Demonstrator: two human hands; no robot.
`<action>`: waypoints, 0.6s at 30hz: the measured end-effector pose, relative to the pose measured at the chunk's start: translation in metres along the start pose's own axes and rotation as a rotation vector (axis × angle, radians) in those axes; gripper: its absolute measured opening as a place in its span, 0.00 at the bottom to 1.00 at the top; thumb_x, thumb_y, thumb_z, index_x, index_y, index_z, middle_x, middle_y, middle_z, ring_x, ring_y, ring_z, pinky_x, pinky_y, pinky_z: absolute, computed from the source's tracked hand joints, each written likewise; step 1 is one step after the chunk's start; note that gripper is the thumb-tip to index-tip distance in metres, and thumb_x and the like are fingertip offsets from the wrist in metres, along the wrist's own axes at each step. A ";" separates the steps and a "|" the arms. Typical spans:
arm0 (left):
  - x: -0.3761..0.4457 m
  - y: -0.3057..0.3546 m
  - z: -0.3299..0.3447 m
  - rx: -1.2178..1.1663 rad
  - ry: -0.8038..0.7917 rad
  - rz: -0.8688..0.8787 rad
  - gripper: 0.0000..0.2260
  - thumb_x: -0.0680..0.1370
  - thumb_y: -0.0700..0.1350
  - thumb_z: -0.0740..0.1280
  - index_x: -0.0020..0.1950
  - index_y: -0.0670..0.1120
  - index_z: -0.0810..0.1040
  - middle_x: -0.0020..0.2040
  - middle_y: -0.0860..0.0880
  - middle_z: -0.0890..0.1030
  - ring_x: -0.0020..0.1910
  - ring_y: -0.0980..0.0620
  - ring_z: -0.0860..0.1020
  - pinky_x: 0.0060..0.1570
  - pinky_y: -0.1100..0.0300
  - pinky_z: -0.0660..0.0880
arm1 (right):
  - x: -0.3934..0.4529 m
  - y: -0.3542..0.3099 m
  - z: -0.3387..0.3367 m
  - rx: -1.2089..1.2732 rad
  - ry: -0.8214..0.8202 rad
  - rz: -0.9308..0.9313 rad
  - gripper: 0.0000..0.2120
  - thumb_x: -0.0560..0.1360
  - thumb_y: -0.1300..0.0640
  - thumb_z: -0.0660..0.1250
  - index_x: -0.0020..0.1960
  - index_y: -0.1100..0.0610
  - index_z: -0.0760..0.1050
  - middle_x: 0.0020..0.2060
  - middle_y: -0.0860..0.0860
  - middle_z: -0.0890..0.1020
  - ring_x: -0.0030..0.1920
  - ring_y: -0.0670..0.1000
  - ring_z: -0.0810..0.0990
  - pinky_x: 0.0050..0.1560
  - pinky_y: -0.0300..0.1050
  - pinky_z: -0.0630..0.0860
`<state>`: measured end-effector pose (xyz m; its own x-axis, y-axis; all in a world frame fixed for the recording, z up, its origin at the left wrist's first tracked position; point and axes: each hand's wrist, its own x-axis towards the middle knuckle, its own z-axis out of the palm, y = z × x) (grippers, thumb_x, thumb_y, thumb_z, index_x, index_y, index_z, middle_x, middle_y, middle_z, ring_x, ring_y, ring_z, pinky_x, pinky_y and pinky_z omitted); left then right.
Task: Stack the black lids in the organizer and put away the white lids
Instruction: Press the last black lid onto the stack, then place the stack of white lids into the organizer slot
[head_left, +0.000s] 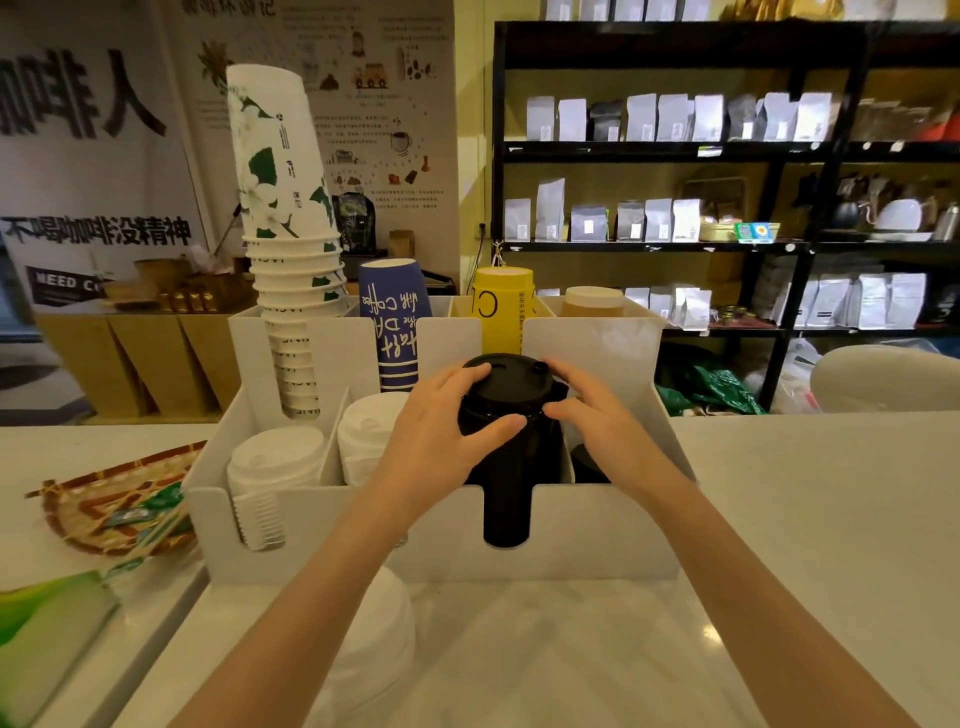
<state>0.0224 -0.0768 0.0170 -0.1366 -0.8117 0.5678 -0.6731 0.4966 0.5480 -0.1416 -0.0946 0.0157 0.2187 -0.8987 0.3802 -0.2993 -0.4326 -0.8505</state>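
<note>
Black lids (506, 410) stacked upright, tops up, in organizer (597, 525).

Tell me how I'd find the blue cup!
Find the white organizer on the counter. In its back row, the blue cup stands upside down between the tall white cup stack and yellow cup. Only it is blue, with white writing.

Matt white plastic organizer (597, 530) on a glossy, faintly marbled white counter (779, 519). Smooth black plastic lids (506, 415) with a dull sheen, stacked. Ribbed white plastic lids (270, 467), matt. Printed paper cups (283, 218), smooth. Woven tray (104, 509), rough, possibly bamboo. Black metal shelving (649, 150), satin, holding matt foil-like pouches (670, 117).
</note>
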 end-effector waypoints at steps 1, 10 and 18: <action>-0.001 0.000 0.001 0.001 -0.001 0.006 0.26 0.72 0.53 0.66 0.68 0.49 0.64 0.68 0.51 0.69 0.67 0.54 0.64 0.62 0.65 0.59 | -0.001 -0.002 0.001 -0.037 0.033 -0.013 0.26 0.73 0.58 0.61 0.69 0.51 0.60 0.66 0.47 0.66 0.67 0.47 0.61 0.69 0.45 0.59; 0.016 0.004 -0.031 -0.111 -0.259 -0.098 0.12 0.73 0.49 0.65 0.54 0.48 0.73 0.52 0.50 0.78 0.53 0.52 0.75 0.54 0.56 0.72 | -0.045 -0.016 0.075 -0.224 0.500 -0.609 0.21 0.69 0.62 0.65 0.61 0.58 0.66 0.60 0.52 0.73 0.62 0.50 0.69 0.65 0.41 0.66; -0.014 0.003 -0.075 -0.387 -0.199 -0.226 0.13 0.77 0.51 0.57 0.56 0.48 0.76 0.56 0.50 0.79 0.55 0.56 0.78 0.54 0.60 0.74 | -0.075 0.016 0.123 -0.314 0.033 -0.506 0.21 0.72 0.48 0.61 0.63 0.53 0.65 0.62 0.54 0.74 0.63 0.46 0.65 0.66 0.40 0.63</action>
<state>0.0766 -0.0405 0.0567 -0.1795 -0.9367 0.3007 -0.3880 0.3483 0.8533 -0.0491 -0.0249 -0.0712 0.3783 -0.5747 0.7257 -0.4271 -0.8039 -0.4140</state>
